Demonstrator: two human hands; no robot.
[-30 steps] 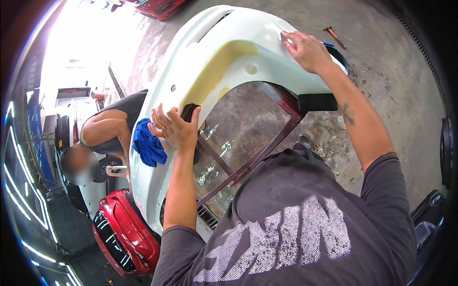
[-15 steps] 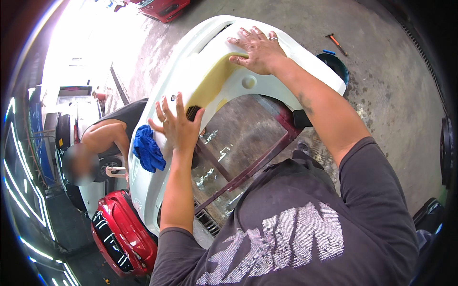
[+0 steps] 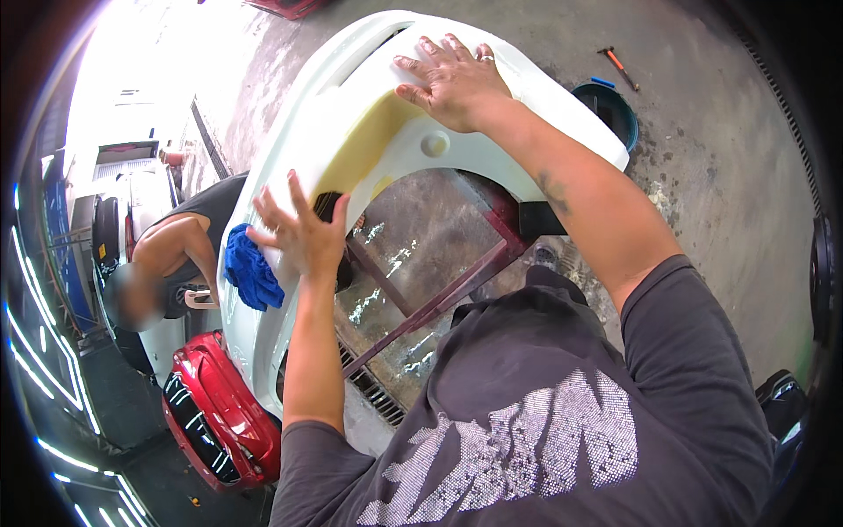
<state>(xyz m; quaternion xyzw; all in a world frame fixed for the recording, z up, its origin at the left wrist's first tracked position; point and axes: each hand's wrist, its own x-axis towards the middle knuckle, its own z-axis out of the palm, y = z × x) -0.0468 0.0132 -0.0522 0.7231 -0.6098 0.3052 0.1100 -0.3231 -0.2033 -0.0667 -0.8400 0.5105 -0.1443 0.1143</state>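
A large white bumper (image 3: 299, 176), apparently from a car, arches in front of me, with a yellowish smooth patch (image 3: 364, 145) along its inner curve. My right hand (image 3: 457, 86) lies on its far part beside the patch, fingers spread and a ring on one of them. Over the left part is my left hand (image 3: 306, 230), fingers stretched apart; whether its palm touches the surface I cannot tell. A crumpled blue cloth (image 3: 253, 269) rests on the bumper just left of that hand. Neither hand grips anything.
A dark red metal stand (image 3: 474, 279) shows beneath the bumper. On the concrete floor are a dark bucket (image 3: 622, 119) and an orange-handled hammer (image 3: 620, 68). Another person (image 3: 189, 237) bends beside the bumper at left, near a glossy red car part (image 3: 224, 408). A floor grate (image 3: 376, 395) runs below.
The whole view has shifted a little, so the bumper sits higher and further left. My left hand has slid slightly toward me; my right hand keeps its place on the bumper.
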